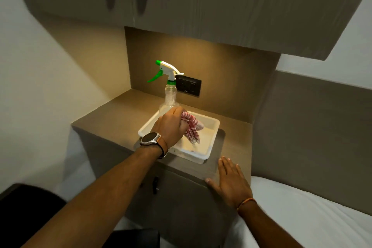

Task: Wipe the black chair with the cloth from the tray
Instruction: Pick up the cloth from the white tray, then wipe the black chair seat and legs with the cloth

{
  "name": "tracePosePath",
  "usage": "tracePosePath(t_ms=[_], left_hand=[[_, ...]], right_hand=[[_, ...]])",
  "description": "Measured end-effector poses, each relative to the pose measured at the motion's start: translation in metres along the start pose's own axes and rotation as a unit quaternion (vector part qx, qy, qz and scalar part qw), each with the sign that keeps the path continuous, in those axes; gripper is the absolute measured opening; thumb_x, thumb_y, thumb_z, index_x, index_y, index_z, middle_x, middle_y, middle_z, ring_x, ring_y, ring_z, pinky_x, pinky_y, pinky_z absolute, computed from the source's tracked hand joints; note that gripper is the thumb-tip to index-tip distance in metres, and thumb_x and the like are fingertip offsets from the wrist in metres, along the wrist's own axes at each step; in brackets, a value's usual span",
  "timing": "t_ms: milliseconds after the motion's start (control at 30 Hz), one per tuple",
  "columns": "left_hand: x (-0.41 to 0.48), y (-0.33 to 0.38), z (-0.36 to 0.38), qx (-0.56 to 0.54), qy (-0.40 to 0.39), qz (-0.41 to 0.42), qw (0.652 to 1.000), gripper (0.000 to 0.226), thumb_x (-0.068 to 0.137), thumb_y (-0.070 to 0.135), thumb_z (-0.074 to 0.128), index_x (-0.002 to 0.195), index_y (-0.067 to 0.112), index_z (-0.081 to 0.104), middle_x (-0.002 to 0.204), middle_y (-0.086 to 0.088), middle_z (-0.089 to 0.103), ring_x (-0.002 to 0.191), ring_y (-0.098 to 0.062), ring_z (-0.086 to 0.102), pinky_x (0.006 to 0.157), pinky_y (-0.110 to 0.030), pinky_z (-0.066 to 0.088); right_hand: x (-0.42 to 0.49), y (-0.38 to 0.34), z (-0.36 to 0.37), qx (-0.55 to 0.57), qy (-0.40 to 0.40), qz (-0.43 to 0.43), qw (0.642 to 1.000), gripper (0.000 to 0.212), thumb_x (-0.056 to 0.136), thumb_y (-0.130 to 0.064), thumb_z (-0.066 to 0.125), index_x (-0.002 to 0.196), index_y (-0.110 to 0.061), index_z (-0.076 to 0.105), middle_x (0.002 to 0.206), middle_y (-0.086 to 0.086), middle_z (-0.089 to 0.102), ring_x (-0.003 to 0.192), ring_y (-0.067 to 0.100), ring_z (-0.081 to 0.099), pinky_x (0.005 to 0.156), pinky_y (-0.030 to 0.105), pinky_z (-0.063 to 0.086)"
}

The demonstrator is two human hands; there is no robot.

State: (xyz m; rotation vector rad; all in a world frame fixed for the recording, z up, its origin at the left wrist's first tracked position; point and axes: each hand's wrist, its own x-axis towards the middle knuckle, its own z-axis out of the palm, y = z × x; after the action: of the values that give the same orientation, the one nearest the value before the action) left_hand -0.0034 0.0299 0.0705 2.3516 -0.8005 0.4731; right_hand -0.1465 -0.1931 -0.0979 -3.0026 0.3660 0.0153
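A white plastic tray (209, 148) sits on a brown bedside cabinet. My left hand (170, 126), with a watch on its wrist, is closed on a red-and-white striped cloth (192, 129) that hangs bunched over the tray. My right hand (229, 182) lies flat, fingers spread, on the cabinet's front right corner, holding nothing. Part of the black chair (28, 201) shows at the lower left edge, below my left forearm.
A clear spray bottle (170, 94) with a green-and-white trigger stands just behind the tray. A black switch panel (189, 86) is on the back wall. Upper cabinets (201, 2) hang overhead. A white bed (312, 213) lies at the right.
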Motion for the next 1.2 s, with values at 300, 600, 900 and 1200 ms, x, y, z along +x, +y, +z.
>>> tracePosePath(t_ms=[300,600,900,1200], left_hand=[[-0.146,-0.039,-0.084,-0.017,-0.037,-0.173,0.984,0.026,0.094,0.034,0.074,0.110,0.015,0.067,0.105,-0.005,0.073,0.094,-0.026,0.070,0.072,-0.029,0.054],[-0.348,-0.060,-0.115,-0.091,-0.069,-0.474,0.873,0.052,0.076,0.011,0.091,0.124,0.008,0.074,0.117,-0.014,0.078,0.112,-0.032,0.073,0.099,-0.033,0.054],[-0.567,-0.111,-0.083,-0.117,-0.029,-0.538,0.834,0.037,0.089,0.021,0.083,0.122,0.007,0.076,0.117,-0.012,0.077,0.111,-0.029,0.072,0.101,-0.042,0.056],[-0.747,-0.127,0.029,-0.187,0.078,-0.638,0.743,0.047,0.100,-0.007,0.054,0.145,0.006,0.047,0.120,-0.006,0.070,0.109,-0.027,0.071,0.087,-0.028,0.052]], right_hand=[[-0.064,-0.042,-0.006,0.037,-0.012,-0.033,0.999,0.079,0.107,-0.061,0.028,0.165,-0.010,0.012,0.174,0.011,0.012,0.161,0.029,0.010,0.130,0.042,0.008],[-0.143,-0.133,0.015,0.007,-0.072,-0.215,0.974,0.073,0.110,-0.055,0.030,0.164,-0.007,0.019,0.174,0.011,0.014,0.161,0.025,0.010,0.130,0.040,0.006],[-0.207,-0.243,0.128,-0.052,-0.193,-0.429,0.881,0.064,0.112,-0.046,0.029,0.165,-0.013,0.017,0.175,0.005,0.011,0.162,0.022,0.006,0.129,0.039,0.004],[-0.254,-0.315,0.267,-0.114,-0.252,-0.590,0.758,0.054,0.114,-0.039,0.026,0.165,-0.021,0.023,0.174,-0.003,0.014,0.162,0.019,0.003,0.130,0.042,0.004]])
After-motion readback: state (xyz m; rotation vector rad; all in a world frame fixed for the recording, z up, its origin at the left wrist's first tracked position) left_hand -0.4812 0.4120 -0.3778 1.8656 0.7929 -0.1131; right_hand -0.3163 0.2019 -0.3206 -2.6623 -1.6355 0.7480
